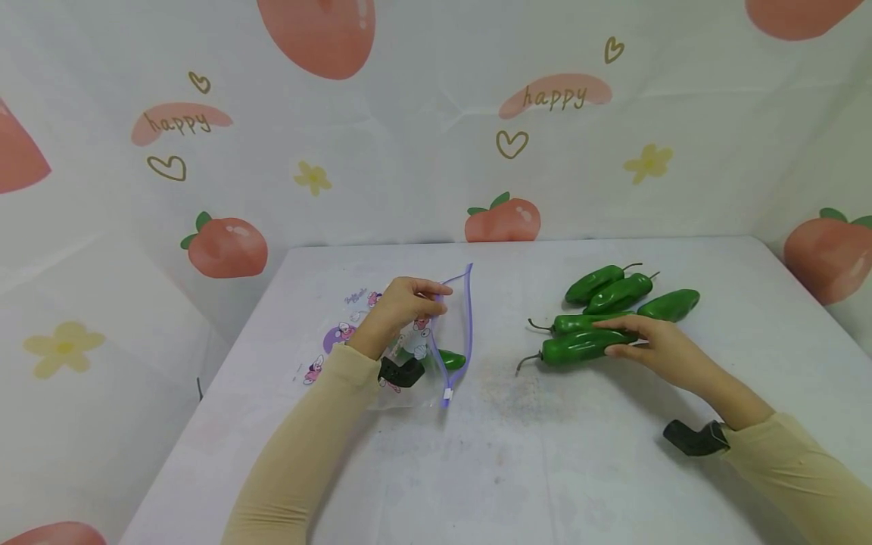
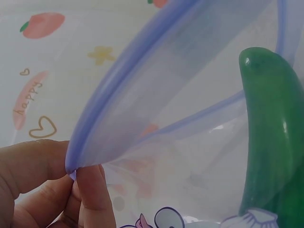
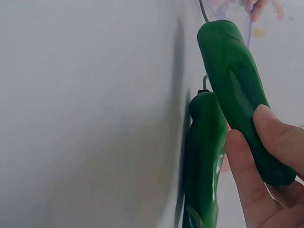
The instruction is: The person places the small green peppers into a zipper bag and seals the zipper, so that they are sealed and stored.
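Observation:
My left hand (image 1: 407,306) pinches the purple-edged rim of a clear zip bag (image 2: 128,61), printed with cartoon figures, and its mouth gapes to the right. Inside the bag lies a green pepper (image 2: 273,128), its tip near the mouth. In the right wrist view, my right hand (image 3: 266,175) grips another green pepper (image 3: 232,76) near its stemless end, between thumb and fingers. That pepper is lifted over a second one (image 3: 204,156) on the table, its stem pointing toward the bag.
Behind the right hand's pepper lie several more green peppers (image 1: 620,294) on the white table (image 1: 477,469). A white slider (image 1: 447,393) sits at the bag's near corner. A fruit-patterned cloth (image 1: 402,151) hangs behind the table.

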{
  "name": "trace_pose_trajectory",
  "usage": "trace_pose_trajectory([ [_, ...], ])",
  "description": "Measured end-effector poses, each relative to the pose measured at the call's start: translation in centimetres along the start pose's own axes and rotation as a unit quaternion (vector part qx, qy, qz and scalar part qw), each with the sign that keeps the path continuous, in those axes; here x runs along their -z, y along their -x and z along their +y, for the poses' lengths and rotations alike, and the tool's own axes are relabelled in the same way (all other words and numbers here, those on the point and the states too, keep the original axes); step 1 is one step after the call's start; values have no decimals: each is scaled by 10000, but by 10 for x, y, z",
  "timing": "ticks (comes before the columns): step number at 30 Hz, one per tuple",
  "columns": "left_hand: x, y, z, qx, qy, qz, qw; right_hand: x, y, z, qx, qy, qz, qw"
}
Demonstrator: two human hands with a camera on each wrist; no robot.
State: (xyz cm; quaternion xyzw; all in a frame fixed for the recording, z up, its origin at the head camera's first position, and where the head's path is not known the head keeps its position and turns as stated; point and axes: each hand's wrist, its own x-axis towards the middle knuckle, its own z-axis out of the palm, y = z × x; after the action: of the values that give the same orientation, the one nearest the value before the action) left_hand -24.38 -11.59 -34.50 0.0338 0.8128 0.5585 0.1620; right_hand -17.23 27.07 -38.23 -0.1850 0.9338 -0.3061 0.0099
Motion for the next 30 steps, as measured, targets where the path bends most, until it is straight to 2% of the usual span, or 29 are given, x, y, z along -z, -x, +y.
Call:
trace_pose_trajectory([
  [11, 1, -1, -3, -61, 18, -50, 10000, 1, 0, -7, -155, -28, 29, 9999],
  [17, 1, -2, -4, -79, 108, -103, 9999, -1, -2, -11, -86, -43, 193, 9998],
  [23, 0, -1, -3, -62, 26, -43, 10000, -5, -4, -14, 91, -77, 344, 9993],
  [30, 0, -1, -3, -91, -23, -29, 10000, -10, -4, -17, 100, -112, 387, 9991],
])
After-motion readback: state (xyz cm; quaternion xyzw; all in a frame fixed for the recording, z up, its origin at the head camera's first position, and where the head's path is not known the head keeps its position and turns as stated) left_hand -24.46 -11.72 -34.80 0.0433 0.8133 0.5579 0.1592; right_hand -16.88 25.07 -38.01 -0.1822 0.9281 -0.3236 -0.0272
